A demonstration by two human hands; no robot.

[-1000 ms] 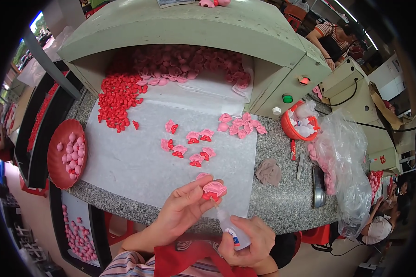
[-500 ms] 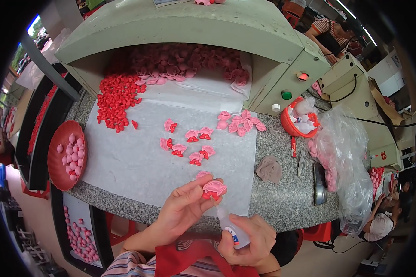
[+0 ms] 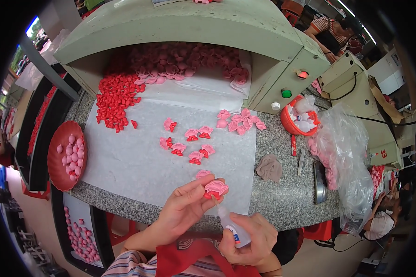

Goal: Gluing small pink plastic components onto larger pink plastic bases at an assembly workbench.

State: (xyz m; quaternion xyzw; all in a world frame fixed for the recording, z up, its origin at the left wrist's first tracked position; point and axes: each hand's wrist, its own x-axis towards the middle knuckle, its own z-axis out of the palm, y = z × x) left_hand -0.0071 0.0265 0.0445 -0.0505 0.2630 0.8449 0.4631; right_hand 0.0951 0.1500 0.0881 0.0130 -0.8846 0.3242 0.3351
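Note:
Between the fingertips of my left hand (image 3: 184,207) is a small pink and red plastic piece (image 3: 215,188), its pink part up and its red part below. My right hand (image 3: 253,240) grips a translucent squeeze bottle (image 3: 234,229), tilted with its thin nozzle at the lower, red side of the piece. Whether the tip touches cannot be made out. Just beyond my left fingers another pink piece (image 3: 203,174) lies partly hidden. Several joined pink and red pieces (image 3: 195,158) are spread over the white paper (image 3: 125,161).
A pale green metal housing (image 3: 180,27) arches over heaps of pink parts (image 3: 185,62) and red parts (image 3: 113,99). Left stands a red bowl (image 3: 55,161) of pink balls. On the right are an orange basket (image 3: 289,122) of bottles, a crumpled cloth (image 3: 269,167) and a phone-like dark object (image 3: 320,182).
Almost nothing differs. Both hands, with the piece and the squeeze bottle, have shifted very slightly; the nozzle stays by the red part.

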